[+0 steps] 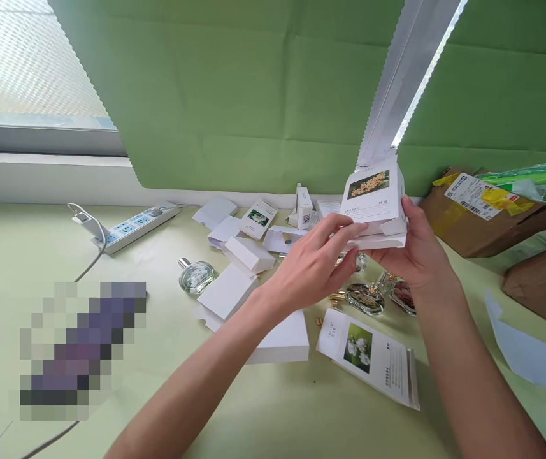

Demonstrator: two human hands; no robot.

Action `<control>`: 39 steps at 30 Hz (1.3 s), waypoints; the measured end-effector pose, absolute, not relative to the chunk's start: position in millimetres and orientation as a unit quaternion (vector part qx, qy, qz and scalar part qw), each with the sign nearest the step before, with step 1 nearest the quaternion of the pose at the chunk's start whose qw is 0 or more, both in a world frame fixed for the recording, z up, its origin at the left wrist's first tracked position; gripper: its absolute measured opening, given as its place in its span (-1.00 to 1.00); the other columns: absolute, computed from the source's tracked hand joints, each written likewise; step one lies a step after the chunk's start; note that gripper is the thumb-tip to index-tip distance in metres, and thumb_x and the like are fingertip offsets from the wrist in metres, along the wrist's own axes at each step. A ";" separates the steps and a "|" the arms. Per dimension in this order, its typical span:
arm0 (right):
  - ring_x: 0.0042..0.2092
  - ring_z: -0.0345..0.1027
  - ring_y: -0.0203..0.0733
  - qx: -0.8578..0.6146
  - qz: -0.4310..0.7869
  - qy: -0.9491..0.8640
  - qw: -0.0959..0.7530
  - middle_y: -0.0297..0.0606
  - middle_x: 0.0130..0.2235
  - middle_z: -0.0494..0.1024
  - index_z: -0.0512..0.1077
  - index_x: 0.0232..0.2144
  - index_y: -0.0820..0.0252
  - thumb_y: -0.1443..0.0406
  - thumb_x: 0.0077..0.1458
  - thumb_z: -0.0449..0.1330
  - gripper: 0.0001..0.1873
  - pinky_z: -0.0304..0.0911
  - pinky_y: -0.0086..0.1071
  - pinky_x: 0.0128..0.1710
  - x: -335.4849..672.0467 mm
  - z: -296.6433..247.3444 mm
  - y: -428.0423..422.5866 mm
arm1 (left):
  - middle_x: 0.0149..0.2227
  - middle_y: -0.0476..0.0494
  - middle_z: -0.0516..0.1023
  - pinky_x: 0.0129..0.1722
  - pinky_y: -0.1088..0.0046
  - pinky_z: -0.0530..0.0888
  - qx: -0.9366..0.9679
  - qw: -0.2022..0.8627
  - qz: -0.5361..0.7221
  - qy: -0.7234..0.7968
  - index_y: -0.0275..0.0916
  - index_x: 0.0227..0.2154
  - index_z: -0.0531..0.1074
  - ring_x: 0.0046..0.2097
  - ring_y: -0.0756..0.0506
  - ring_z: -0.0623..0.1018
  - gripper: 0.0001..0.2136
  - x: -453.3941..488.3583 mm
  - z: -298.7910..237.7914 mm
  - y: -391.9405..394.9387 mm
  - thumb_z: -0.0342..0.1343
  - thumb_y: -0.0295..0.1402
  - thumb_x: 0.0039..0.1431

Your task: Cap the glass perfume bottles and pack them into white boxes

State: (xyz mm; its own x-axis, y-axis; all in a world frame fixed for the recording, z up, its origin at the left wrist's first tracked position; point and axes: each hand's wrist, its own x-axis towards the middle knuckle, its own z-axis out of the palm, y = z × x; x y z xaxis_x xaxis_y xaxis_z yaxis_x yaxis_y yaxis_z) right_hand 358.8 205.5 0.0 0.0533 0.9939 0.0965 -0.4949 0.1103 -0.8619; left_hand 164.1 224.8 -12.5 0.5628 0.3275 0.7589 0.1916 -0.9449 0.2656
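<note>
My right hand [418, 245] grips a white perfume box [373, 194] with an orange-flower picture on its front. The box is raised above the table, tilted, its end flaps toward me. My left hand [318, 255] is at the box's near left edge, fingers bent onto the flap end and thumb below. Under the hands, glass perfume bottles with gold parts [366, 298] lie on the table, one with a dark red label [402, 296]. Another white box with a white-flower picture [359, 347] lies flat nearby. What the box holds is hidden.
White cartons [229, 290] and a green-pictured box [258, 218] are piled mid-table. A clear perfume bottle [196, 277] lies left of them. A power strip [136, 228] with a cable is farther left, near a pixelated area. Cardboard boxes [468, 223] stand at right.
</note>
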 end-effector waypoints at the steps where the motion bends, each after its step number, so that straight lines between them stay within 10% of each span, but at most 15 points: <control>1: -0.04 0.49 -0.02 -0.334 0.574 -0.378 0.645 -0.36 0.00 0.58 0.51 -0.15 -0.07 0.03 -0.02 0.25 -0.64 0.50 -0.21 -0.26 358.5 0.3 205.3 | 0.00 -0.30 0.40 -0.23 0.36 0.49 0.879 0.077 0.448 0.145 -0.25 0.12 0.23 -0.16 -0.04 0.46 -0.69 164.4 -12.8 224.9 -0.09 -0.39 0.36; 8: -0.15 0.56 0.07 -0.385 0.592 -0.407 0.580 -0.26 -0.20 0.67 0.56 -0.22 0.01 0.01 -0.01 0.27 -0.66 0.50 -0.14 -0.32 377.3 -10.1 192.0 | -0.26 -0.10 0.47 -0.27 0.45 0.49 0.815 0.106 0.559 0.109 -0.24 -0.18 0.45 -0.25 0.02 0.47 -0.88 158.6 -3.8 233.3 0.05 -0.46 0.27; 20: -0.40 0.56 -0.11 -0.421 0.666 -0.408 0.461 -0.34 -0.34 0.67 0.59 -0.30 0.05 0.05 -0.34 0.48 -0.53 0.47 -0.37 -0.47 414.8 -21.2 182.1 | -0.15 -0.13 0.49 -0.18 0.40 0.50 0.810 0.115 0.559 0.133 -0.18 -0.11 0.45 -0.17 0.01 0.49 -0.83 139.5 23.2 227.6 0.07 -0.48 0.28; 28: -0.31 0.52 -0.22 -0.381 0.646 -0.530 0.396 -0.30 -0.24 0.63 0.58 -0.13 0.00 0.04 -0.21 0.42 -0.48 0.35 -0.54 -0.47 426.8 -17.4 182.1 | -0.12 -0.14 0.54 -0.06 0.32 0.46 0.861 0.185 0.460 0.116 -0.18 -0.05 0.45 -0.07 -0.05 0.48 -0.81 127.5 42.9 215.0 0.08 -0.40 0.30; 34: 0.09 0.36 -0.02 -0.320 0.581 -0.652 0.367 -0.17 0.17 0.41 0.31 0.22 0.04 0.01 -0.13 0.37 -0.15 0.34 -0.32 -0.02 422.7 -10.2 182.0 | -0.33 -0.08 0.51 -0.37 0.48 0.44 0.872 0.277 0.391 0.100 -0.24 -0.35 0.54 -0.33 0.04 0.47 -0.82 120.7 53.8 205.9 0.07 -0.34 0.31; 39: 0.19 0.25 0.07 -0.305 0.568 -0.677 0.354 -0.10 0.23 0.30 0.25 0.26 0.07 0.02 -0.14 0.37 -0.09 0.29 -0.23 0.05 418.3 -9.5 182.6 | -0.21 -0.08 0.49 -0.46 0.56 0.39 0.902 0.263 0.291 0.181 -0.17 -0.13 0.54 -0.28 0.06 0.47 -0.82 117.5 56.0 201.6 0.05 -0.37 0.32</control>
State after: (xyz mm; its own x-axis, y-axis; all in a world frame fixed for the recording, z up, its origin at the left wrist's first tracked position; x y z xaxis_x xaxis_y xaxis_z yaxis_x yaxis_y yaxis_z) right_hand 418.3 182.6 -9.5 -0.5635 0.8154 0.1324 0.0111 0.1678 -0.9858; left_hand 117.5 201.6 56.0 0.7657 0.4790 0.4292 0.1736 -0.7965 0.5791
